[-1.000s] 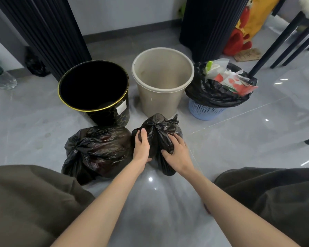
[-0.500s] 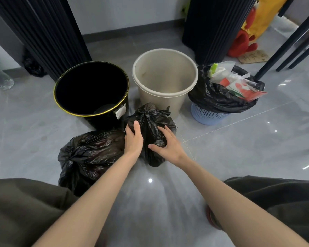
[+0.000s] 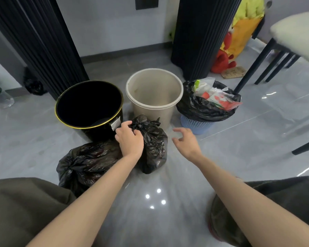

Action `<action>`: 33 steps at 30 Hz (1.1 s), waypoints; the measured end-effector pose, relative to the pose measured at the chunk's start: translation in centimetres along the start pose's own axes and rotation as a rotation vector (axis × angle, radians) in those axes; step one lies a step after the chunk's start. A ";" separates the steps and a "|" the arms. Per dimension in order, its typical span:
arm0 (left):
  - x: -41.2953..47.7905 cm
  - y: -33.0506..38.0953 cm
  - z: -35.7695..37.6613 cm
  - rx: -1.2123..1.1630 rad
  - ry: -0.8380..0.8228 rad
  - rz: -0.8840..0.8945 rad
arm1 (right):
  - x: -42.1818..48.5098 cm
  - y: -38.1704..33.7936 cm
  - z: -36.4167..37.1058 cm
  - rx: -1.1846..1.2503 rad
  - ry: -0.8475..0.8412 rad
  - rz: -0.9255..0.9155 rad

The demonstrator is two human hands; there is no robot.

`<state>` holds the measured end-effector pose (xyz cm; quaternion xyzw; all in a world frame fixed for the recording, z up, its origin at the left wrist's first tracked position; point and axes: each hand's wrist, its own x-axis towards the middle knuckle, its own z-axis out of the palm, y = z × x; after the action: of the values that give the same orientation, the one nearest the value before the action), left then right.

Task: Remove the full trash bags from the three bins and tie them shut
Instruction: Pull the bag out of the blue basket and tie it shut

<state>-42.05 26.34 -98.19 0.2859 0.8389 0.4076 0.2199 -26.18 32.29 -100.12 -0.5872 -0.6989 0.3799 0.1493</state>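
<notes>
Gripping the gathered neck of a small knotted black plastic trash bag (image 3: 154, 147), the left hand (image 3: 129, 140) is curling its fingers round the plastic just below the knot. This bag is standing upright on the glossy grey tiled floor (image 3: 239, 148), just in front of an unlined round beige plastic bin (image 3: 150, 113). The right hand (image 3: 185, 141) is hovering just to the bag's right, clear of it, with its fingers spread, loosely bent and holding nothing. A larger tied black plastic trash bag (image 3: 86, 161) is lying on the floor, touching the small one's left side, in front of an unlined round black bin with a gold rim (image 3: 100, 134). To the right, a light blue mesh plastic basket (image 3: 196, 124) is holding an untied black liner bag (image 3: 200, 107) heaped with wrappers.
</notes>
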 end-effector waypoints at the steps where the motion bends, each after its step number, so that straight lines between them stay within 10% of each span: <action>1: 0.2 0.7 0.1 -0.026 -0.037 0.021 | 0.4 -0.1 -0.9 -0.037 0.039 -0.009; 11: 3.3 5.5 3.8 -0.102 -0.399 0.247 | 6.9 0.9 -7.0 -0.318 0.262 0.056; 33: 3.2 6.8 8.9 -0.101 -0.602 0.258 | 6.8 6.4 -5.3 -0.731 0.097 0.023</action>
<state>-37.03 36.85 -98.26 0.4862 0.6719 0.3705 0.4182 -20.00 40.66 -102.71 -0.6268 -0.7741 0.0783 -0.0416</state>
